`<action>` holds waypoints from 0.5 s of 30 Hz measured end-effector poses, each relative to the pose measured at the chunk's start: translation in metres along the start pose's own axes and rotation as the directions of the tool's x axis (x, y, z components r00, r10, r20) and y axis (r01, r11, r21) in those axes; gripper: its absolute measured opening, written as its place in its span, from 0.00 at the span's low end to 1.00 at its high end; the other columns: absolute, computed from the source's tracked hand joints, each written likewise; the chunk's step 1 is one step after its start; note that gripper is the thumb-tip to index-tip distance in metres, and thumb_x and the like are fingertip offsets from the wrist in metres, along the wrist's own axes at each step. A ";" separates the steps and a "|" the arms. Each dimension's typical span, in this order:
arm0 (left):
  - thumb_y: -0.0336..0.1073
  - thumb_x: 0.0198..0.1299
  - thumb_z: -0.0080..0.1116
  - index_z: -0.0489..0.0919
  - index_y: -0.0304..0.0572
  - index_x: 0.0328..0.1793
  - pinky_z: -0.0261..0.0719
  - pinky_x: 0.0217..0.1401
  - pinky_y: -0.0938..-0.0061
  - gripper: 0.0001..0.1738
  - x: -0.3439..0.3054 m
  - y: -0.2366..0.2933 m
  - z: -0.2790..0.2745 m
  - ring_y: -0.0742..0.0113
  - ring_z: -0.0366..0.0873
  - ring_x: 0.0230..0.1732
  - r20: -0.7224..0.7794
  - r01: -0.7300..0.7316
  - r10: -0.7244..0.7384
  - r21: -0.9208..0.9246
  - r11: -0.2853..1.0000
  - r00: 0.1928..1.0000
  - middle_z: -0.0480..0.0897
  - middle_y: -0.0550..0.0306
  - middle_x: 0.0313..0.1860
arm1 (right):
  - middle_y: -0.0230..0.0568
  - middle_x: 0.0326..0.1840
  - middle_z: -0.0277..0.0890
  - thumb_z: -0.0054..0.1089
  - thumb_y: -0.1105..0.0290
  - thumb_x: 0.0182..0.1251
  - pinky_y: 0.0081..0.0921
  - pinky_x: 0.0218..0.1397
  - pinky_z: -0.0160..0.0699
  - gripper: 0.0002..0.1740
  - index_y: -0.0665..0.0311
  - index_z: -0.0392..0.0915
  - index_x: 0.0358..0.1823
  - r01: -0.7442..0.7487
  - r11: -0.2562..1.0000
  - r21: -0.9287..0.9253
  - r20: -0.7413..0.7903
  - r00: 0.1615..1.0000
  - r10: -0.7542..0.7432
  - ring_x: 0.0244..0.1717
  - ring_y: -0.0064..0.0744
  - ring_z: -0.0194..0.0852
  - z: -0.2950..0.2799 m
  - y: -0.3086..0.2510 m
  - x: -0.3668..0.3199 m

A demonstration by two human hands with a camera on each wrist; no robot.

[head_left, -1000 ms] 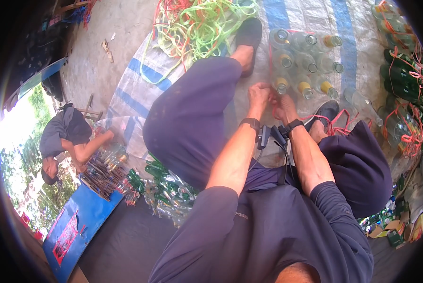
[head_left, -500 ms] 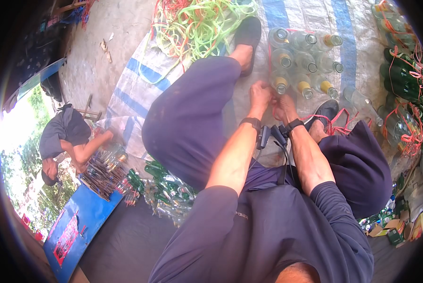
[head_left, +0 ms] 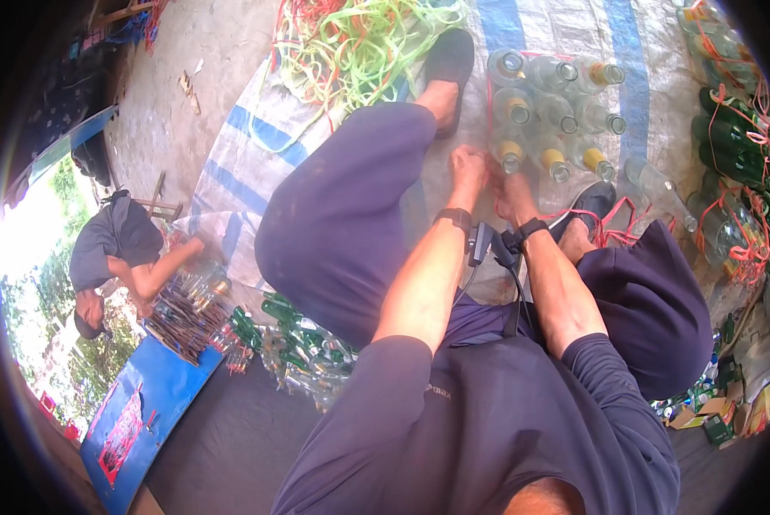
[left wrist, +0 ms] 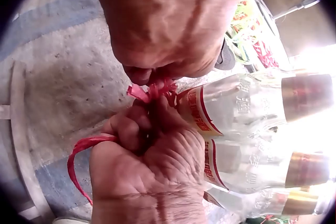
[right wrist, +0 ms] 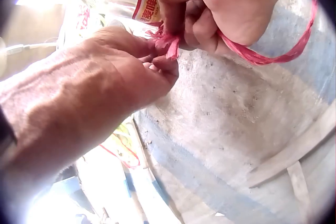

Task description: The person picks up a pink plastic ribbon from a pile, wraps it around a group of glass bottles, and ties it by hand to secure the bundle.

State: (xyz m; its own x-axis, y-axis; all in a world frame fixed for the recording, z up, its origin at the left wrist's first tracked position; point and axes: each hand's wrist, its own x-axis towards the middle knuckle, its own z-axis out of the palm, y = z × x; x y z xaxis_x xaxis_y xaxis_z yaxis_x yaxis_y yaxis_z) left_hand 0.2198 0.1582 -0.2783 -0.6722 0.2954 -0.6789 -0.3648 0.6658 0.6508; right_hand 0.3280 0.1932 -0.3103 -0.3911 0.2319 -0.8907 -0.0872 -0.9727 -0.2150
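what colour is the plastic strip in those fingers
The plastic strip is pinkish red, showing best in the right wrist view.

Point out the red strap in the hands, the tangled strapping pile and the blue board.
Red strap [right wrist: 270,58]: right wrist view, on its loose curving length.
Tangled strapping pile [head_left: 357,56]: head view, on its green middle.
Blue board [head_left: 163,382]: head view, on its bare blue surface.

Blue-and-white sheet spreading over floor; nine clear bottles standing upright on it in tight rows, lone bottle lying nearby! Green-and-red ribbon heap sprawling too, dark shoe resting between.
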 end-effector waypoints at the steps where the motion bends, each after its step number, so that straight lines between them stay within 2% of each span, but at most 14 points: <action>1: 0.27 0.57 0.57 0.81 0.25 0.36 0.72 0.16 0.68 0.08 0.000 0.001 0.001 0.63 0.77 0.18 0.001 0.000 0.000 0.000 1.000 1.000 0.81 0.48 0.22 | 0.34 0.28 0.75 0.59 0.77 0.61 0.15 0.18 0.53 0.03 0.67 0.80 0.36 0.001 1.000 0.000 -0.001 1.000 -0.001 0.20 0.17 0.64 -0.002 0.001 0.002; 3: 0.25 0.51 0.54 0.82 0.26 0.29 0.76 0.18 0.61 0.08 0.000 0.009 0.002 0.53 0.80 0.17 -0.042 -0.042 0.047 0.095 0.995 0.998 0.81 0.43 0.17 | 0.34 0.28 0.77 0.60 0.76 0.61 0.17 0.18 0.56 0.04 0.67 0.81 0.36 0.049 0.998 -0.043 0.037 0.998 -0.047 0.19 0.18 0.66 -0.003 0.003 0.006; 7: 0.26 0.50 0.53 0.82 0.26 0.27 0.78 0.23 0.60 0.08 -0.016 0.051 -0.001 0.51 0.81 0.19 -0.047 0.059 -0.058 0.024 0.998 0.997 0.80 0.41 0.18 | 0.33 0.26 0.77 0.61 0.76 0.61 0.18 0.21 0.62 0.05 0.67 0.82 0.37 0.123 0.992 -0.034 -0.010 0.992 -0.123 0.20 0.20 0.69 0.015 -0.011 -0.011; 9: 0.25 0.48 0.52 0.81 0.29 0.23 0.79 0.30 0.57 0.08 -0.021 0.066 -0.003 0.51 0.84 0.25 -0.009 0.049 -0.048 0.162 0.986 0.999 0.81 0.39 0.19 | 0.34 0.24 0.77 0.61 0.74 0.60 0.25 0.25 0.68 0.06 0.68 0.83 0.36 0.147 0.955 -0.257 -0.061 0.984 -0.168 0.23 0.26 0.73 0.010 -0.015 -0.014; 10: 0.25 0.48 0.52 0.81 0.29 0.23 0.79 0.30 0.57 0.08 -0.014 0.056 0.001 0.51 0.84 0.25 -0.005 0.053 -0.053 0.163 0.985 0.999 0.81 0.39 0.19 | 0.34 0.24 0.77 0.61 0.74 0.60 0.25 0.25 0.68 0.06 0.68 0.83 0.36 0.144 0.956 -0.257 -0.067 0.984 -0.167 0.23 0.26 0.73 0.007 -0.014 -0.012; 12: 0.26 0.50 0.54 0.83 0.25 0.34 0.80 0.41 0.63 0.10 0.007 0.030 0.010 0.55 0.83 0.33 -0.072 -0.034 0.053 0.245 0.969 0.996 0.85 0.41 0.28 | 0.36 0.24 0.78 0.61 0.72 0.57 0.29 0.29 0.69 0.06 0.68 0.83 0.30 0.252 0.895 -0.368 -0.127 0.940 -0.318 0.24 0.29 0.73 -0.002 -0.010 -0.007; 13: 0.26 0.50 0.54 0.83 0.25 0.34 0.80 0.41 0.63 0.10 0.016 0.021 0.012 0.55 0.83 0.33 -0.068 -0.029 0.047 0.246 0.969 0.997 0.85 0.41 0.28 | 0.36 0.24 0.78 0.61 0.72 0.57 0.29 0.29 0.69 0.06 0.68 0.83 0.30 0.248 0.896 -0.369 -0.134 0.940 -0.315 0.24 0.29 0.73 -0.005 -0.012 -0.009; 15: 0.28 0.45 0.59 0.83 0.31 0.25 0.79 0.43 0.58 0.06 0.032 0.007 0.018 0.46 0.85 0.34 -0.138 -0.210 0.237 0.184 0.960 0.962 0.84 0.36 0.29 | 0.36 0.23 0.78 0.59 0.69 0.57 0.30 0.30 0.69 0.09 0.67 0.83 0.25 0.279 0.763 -0.583 -0.072 0.918 -0.391 0.24 0.29 0.73 -0.011 -0.019 -0.012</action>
State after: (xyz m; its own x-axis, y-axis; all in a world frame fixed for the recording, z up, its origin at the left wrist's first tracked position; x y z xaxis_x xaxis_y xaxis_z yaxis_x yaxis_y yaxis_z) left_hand 0.2067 0.1849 -0.3015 -0.8216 0.3475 -0.4519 -0.0905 0.7032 0.7052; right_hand 0.3448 0.2086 -0.2998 -0.2589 0.5933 -0.7622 0.3580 -0.6740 -0.6462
